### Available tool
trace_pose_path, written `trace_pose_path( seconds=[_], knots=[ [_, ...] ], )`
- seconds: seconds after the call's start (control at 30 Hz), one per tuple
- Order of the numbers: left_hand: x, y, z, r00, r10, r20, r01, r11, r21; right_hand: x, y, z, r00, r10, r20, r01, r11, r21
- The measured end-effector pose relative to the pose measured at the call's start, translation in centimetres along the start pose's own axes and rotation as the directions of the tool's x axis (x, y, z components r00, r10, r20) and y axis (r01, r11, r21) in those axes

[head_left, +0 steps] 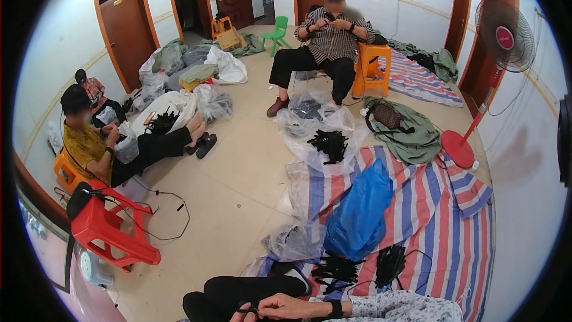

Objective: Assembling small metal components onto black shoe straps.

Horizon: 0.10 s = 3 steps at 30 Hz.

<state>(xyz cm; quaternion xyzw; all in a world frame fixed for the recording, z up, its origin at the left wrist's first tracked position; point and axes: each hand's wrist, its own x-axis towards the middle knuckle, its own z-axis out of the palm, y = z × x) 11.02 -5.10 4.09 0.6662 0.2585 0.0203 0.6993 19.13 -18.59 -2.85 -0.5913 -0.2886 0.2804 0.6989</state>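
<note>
At the lower edge of the head view, my right hand [281, 308] reaches in from a floral sleeve with a black band at the wrist. Its fingertips pinch a small black strip-like piece [248, 310], too small to name more exactly. My left hand [242, 314] closes on the same piece from the other side and is partly cut off by the picture's edge. Both hands are over my black-trousered legs. Beside my right forearm, a pile of black strips [335, 271] and a bundle of similar strips [390, 265] lie on the striped sheet [441, 226].
A blue plastic bag [360, 209] and a clear bag [292, 242] are close ahead. A red stool [110, 223] stands left, with a cable on the floor. Two co-workers handle things, one seated left and one across the room. A fan [459, 148] stands right.
</note>
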Motion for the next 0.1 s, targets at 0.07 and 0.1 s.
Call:
trace_pose_path(
  seconds=[0.07, 0.1],
  knots=[
    [1.2, -2.5, -1.1, 0.997, -0.075, 0.002, 0.075, 0.996, -0.055, 0.1, 1.5, 0.0, 0.996, 0.069, 0.063, -0.076, 0.99, 0.121],
    [2.1, -5.2, -2.1, 0.988, -0.152, 0.012, 0.153, 0.982, -0.114, -0.2, 3.0, 0.1, 0.982, 0.134, 0.131, -0.162, 0.959, 0.232]
  ],
)
